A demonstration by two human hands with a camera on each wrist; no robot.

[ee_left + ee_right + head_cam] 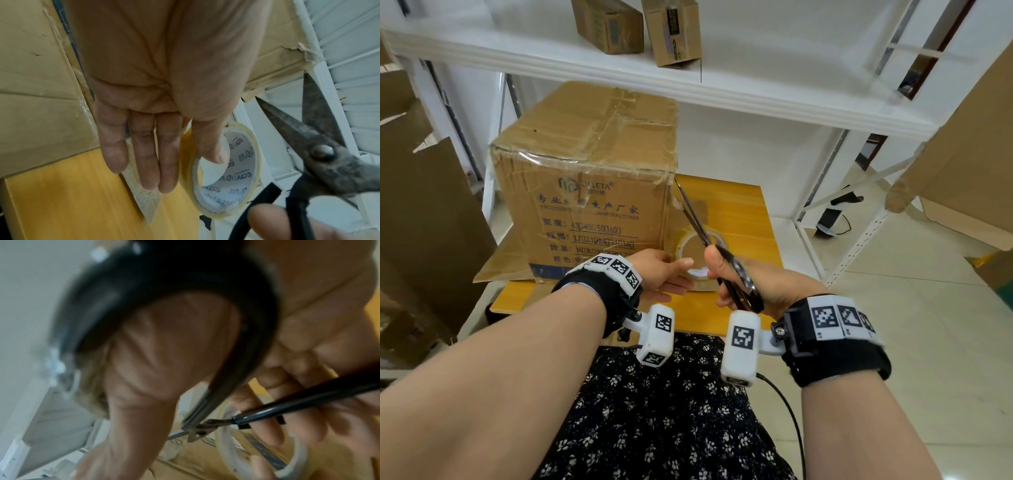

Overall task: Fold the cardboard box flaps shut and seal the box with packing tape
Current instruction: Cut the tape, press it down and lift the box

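A white metal shelving unit (722, 85) is seen above and beyond both grips, with two small brown cartons (640, 27) standing on its upper shelf. Beyond the left grip, a large brown cardboard box with blue printing (585, 171) is set on a yellow wooden counter (739, 205); its top flaps are folded shut and covered with clear tape, and one bottom flap is spread flat on the counter on the outer side of the left wrist. A dark flower-patterned garment (654, 411) is seen below both wrists.

A pair of dark metal scissors with black handles (726, 263) is grasped by the right hand (756, 284), the fingers being curled through and round the handles. In the left wrist view the blades are parted and pointed away from the grip toward the box's near right edge.

A roll of clear packing tape with a white printed core (226, 170) is found between the two grips, just beside the scissors' pivot. It is pinched by the left hand (661, 270), the thumb (211, 146) being pressed inside the core and the index finger hidden behind the roll, while the other fingers (148, 154) are held straight beside it. Whether the roll rests on the counter cannot be told.
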